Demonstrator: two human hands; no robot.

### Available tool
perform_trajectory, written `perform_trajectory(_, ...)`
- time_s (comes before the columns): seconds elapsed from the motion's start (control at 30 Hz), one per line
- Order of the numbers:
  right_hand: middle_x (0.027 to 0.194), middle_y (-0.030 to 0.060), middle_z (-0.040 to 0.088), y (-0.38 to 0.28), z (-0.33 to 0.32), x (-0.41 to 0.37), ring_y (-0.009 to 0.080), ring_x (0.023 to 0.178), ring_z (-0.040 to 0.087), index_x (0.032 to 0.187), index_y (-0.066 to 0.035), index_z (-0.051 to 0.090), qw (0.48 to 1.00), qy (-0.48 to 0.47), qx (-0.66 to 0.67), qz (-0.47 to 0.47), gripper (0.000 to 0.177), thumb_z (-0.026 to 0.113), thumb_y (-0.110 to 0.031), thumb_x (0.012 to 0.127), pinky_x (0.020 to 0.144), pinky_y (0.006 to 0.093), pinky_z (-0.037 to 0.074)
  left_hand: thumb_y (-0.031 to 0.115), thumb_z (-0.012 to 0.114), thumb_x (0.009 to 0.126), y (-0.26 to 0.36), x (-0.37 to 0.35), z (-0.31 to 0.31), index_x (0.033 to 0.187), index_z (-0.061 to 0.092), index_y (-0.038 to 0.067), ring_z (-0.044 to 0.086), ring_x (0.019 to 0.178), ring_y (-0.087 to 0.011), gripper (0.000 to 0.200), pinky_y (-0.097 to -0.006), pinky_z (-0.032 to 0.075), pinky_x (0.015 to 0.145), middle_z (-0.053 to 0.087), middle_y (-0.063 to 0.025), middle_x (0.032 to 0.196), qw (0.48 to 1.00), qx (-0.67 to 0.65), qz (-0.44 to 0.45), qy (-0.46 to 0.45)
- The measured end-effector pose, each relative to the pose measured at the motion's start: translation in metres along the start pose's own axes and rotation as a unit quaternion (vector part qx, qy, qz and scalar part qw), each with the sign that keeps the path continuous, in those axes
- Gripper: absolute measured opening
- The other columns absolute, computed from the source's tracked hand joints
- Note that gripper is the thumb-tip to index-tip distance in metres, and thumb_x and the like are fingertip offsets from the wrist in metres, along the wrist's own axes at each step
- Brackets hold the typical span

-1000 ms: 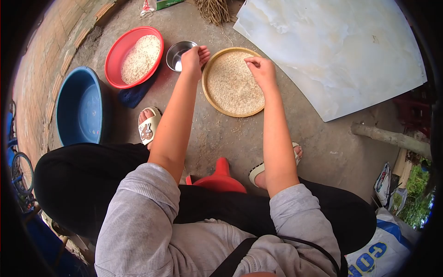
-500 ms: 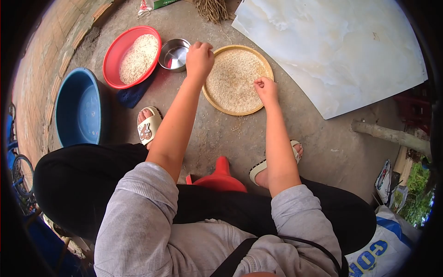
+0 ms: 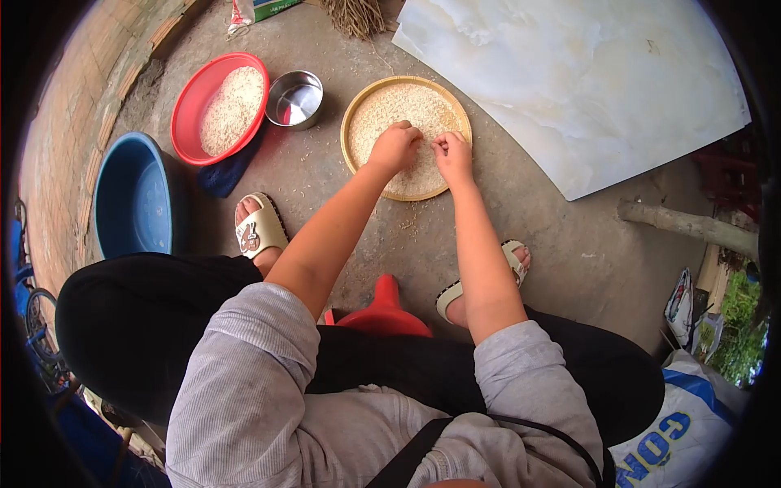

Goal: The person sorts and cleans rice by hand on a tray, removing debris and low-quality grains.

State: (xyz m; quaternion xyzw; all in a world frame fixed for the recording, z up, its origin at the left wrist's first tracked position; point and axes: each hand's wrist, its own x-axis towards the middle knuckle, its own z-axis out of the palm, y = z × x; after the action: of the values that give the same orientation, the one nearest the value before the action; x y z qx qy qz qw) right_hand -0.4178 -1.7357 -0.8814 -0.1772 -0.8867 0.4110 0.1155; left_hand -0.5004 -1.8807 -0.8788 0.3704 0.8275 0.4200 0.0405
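A round yellow tray point(image 3: 350, 154) on the ground holds a layer of pale grain point(image 3: 407, 102). Over the middle of the grain, my left hand point(image 3: 396, 145) is closed, fingertips together, and whatever it pinches is too small to make out. Just to its right, my right hand point(image 3: 452, 154) is also pinched above the grain, its fingertips turned toward the left hand. The two hands are close but apart. Left of the tray stand a shiny metal bowl point(image 3: 295, 101) and a red basin point(image 3: 185, 122) with more pale grain in it.
A blue tub point(image 3: 134, 199) stands at the far left, beside a dark blue cloth point(image 3: 224, 175). At the upper right lies a large pale sheet point(image 3: 569, 89), with a wooden pole point(image 3: 683, 228) below it. A red plastic object point(image 3: 386, 313) is between my sandalled feet.
My left hand has moved right and down, from the tray's left rim to over the grain. My right hand has shifted slightly left. The view has shifted a little.
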Motion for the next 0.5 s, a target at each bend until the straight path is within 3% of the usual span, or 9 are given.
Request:
perform_trajectory(0.1, 0.085, 0.0106, 0.057, 0.006, 0.005, 0.003, 0.0200, 0.070, 0.059, 0.083, 0.001, 0.058, 1.000, 0.003, -0.014, -0.013, 0.009, 0.066, -0.003, 0.079, 0.066, 0.0300, 0.049, 0.009, 0.062, 0.076, -0.002, 0.003, -0.005, 0.081, 0.068, 0.006, 0.061, 0.083, -0.0298, 0.009, -0.0379, 0.050, 0.075, 0.064, -0.0123, 0.087, 0.998, -0.010, -0.059, -0.038)
perform_trajectory(0.23, 0.086, 0.0097, 0.056, 0.010, 0.001, 0.010, 0.0184, 0.072, 0.058, 0.085, 0.000, 0.057, 0.998, -0.040, 0.026, 0.031, 0.009, 0.064, -0.005, 0.082, 0.068, 0.0297, 0.049, 0.013, 0.070, 0.075, -0.003, 0.006, -0.014, 0.084, 0.066, 0.003, 0.062, 0.069, -0.0242, 0.014, -0.0346, 0.049, 0.065, 0.064, -0.0111, 0.076, 0.996, -0.033, -0.077, -0.020)
perform_trajectory(0.3, 0.086, 0.0099, 0.056, 0.008, -0.002, 0.010, 0.0199, 0.072, 0.058, 0.083, -0.001, 0.057, 0.997, -0.045, 0.035, 0.047, 0.008, 0.064, -0.005, 0.081, 0.069, 0.0310, 0.048, 0.016, 0.070, 0.078, -0.001, 0.009, -0.022, 0.085, 0.066, 0.002, 0.061, 0.064, -0.0190, 0.016, -0.0335, 0.049, 0.062, 0.065, -0.0100, 0.074, 0.960, -0.132, -0.245, -0.042)
perform_trajectory(0.47, 0.086, 0.0098, 0.057, 0.005, -0.001, 0.010, 0.0201, 0.072, 0.059, 0.081, -0.001, 0.057, 0.996, -0.042, 0.047, 0.062, 0.008, 0.065, -0.005, 0.080, 0.069, 0.0315, 0.048, 0.017, 0.071, 0.075, -0.021, 0.018, -0.032, 0.083, 0.068, 0.003, 0.064, 0.070, -0.0212, 0.017, -0.0334, 0.051, 0.067, 0.066, -0.0128, 0.075, 0.962, -0.111, -0.228, -0.099)
perform_trajectory(0.5, 0.086, 0.0096, 0.058, 0.007, 0.000, 0.012, 0.0197, 0.072, 0.058, 0.081, -0.001, 0.058, 0.995, -0.047, 0.053, 0.069, 0.009, 0.065, -0.006, 0.080, 0.069, 0.0312, 0.048, 0.016, 0.070, 0.073, -0.022, 0.018, -0.033, 0.083, 0.069, 0.004, 0.064, 0.071, -0.0226, 0.015, -0.0338, 0.051, 0.068, 0.066, -0.0130, 0.076, 0.982, -0.054, -0.157, -0.090)
